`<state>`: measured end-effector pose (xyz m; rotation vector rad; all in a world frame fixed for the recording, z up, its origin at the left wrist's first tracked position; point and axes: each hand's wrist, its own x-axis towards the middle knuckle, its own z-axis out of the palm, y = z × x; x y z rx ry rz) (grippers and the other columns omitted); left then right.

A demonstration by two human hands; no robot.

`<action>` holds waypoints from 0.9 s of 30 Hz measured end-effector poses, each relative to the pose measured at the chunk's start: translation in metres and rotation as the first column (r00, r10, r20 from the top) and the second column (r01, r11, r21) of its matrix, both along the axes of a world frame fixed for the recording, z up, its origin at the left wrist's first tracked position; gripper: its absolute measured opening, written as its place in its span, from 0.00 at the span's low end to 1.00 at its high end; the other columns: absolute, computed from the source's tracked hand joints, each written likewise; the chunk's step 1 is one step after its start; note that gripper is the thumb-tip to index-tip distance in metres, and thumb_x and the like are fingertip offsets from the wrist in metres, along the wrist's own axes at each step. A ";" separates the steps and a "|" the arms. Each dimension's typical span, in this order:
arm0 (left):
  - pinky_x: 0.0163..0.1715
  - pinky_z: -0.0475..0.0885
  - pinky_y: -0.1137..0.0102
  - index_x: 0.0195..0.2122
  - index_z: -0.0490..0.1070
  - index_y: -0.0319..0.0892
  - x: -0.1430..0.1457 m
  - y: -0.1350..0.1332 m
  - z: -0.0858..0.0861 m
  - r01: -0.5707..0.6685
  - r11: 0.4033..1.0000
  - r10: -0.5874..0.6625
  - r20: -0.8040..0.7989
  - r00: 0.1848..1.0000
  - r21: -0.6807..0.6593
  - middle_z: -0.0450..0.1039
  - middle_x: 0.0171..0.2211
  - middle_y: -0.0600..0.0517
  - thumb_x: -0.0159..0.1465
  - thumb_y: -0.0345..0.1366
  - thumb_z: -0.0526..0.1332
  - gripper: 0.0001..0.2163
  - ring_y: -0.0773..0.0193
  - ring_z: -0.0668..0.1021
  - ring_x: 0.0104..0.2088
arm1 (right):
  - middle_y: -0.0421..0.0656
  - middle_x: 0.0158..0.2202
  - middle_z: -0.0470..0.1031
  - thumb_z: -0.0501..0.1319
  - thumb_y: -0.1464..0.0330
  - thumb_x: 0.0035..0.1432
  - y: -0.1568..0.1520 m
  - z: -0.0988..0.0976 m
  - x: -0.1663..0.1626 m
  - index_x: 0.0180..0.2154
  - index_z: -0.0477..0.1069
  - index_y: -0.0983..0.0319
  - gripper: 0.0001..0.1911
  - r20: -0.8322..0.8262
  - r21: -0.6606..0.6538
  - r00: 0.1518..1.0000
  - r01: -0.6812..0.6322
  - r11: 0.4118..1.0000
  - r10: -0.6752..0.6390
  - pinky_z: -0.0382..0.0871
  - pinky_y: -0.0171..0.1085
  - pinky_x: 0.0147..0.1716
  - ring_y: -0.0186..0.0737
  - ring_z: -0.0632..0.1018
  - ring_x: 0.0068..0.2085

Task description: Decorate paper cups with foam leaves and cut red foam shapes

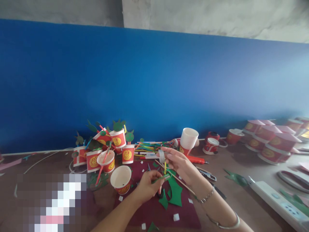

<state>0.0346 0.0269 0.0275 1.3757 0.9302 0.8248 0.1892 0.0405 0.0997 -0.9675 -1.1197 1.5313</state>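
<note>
Green strip (166,177) is pinched flat in the narrow fingertips of the left hand (151,181), raised over the middle of a maroon mat (135,217) on the brown table (101,212). The right hand (177,161), just above and beyond it, seems to hold a ridged white roll (161,156) at its fingertips; a bent yellow piece (165,167) hangs below, and whether those fingers grip it too I cannot tell.

Below, a cut green sheet (176,191) lies toward the mat's right edge, with small white squares (176,217) scattered near its front. An open cup (120,178) stands at the mat's left edge, and decorated cups (127,154) cluster toward the table's back edge.

The step in hand looks like bringing strip and yellow piece together. The next move, I judge, calls for a steady left pinch and careful alignment, with the right fingers clear of the strip's tip.
</note>
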 end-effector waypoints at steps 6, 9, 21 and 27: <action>0.11 0.50 0.77 0.26 0.63 0.40 -0.003 0.004 0.001 0.014 0.999 -0.014 -0.004 1.000 -0.043 0.65 0.12 0.59 0.54 0.43 0.59 0.11 0.76 0.58 0.09 | 0.44 0.34 0.75 0.63 0.64 0.49 -0.009 0.007 -0.006 0.47 0.69 0.61 0.22 0.035 0.040 0.998 -0.054 0.998 0.052 0.60 0.31 0.26 0.34 0.71 0.30; 0.11 0.49 0.77 0.25 0.62 0.40 -0.005 0.005 0.003 -0.004 0.998 0.004 0.005 1.000 -0.058 0.66 0.12 0.58 0.54 0.42 0.58 0.10 0.76 0.58 0.09 | 0.44 0.35 0.76 0.62 0.66 0.48 -0.014 0.012 -0.011 0.45 0.69 0.61 0.20 0.026 0.070 0.997 -0.079 0.994 0.077 0.55 0.30 0.22 0.30 0.67 0.26; 0.11 0.49 0.78 0.31 0.63 0.39 -0.008 0.015 -0.003 -0.173 0.974 0.189 0.103 0.977 -0.143 0.69 0.14 0.56 0.53 0.47 0.59 0.15 0.75 0.61 0.09 | 0.44 0.31 0.78 0.62 0.63 0.52 -0.015 0.013 -0.007 0.48 0.65 0.62 0.21 0.234 0.134 0.957 -0.204 0.970 0.169 0.64 0.36 0.32 0.39 0.75 0.32; 0.11 0.45 0.78 0.32 0.66 0.37 -0.009 0.018 -0.003 -0.215 0.962 0.248 0.206 0.947 -0.169 0.67 0.13 0.57 0.51 0.50 0.61 0.19 0.76 0.59 0.09 | 0.44 0.25 0.78 0.61 0.62 0.53 -0.004 -0.009 -0.003 0.47 0.66 0.64 0.20 0.428 0.169 0.900 -0.164 0.972 0.078 0.63 0.34 0.26 0.37 0.75 0.26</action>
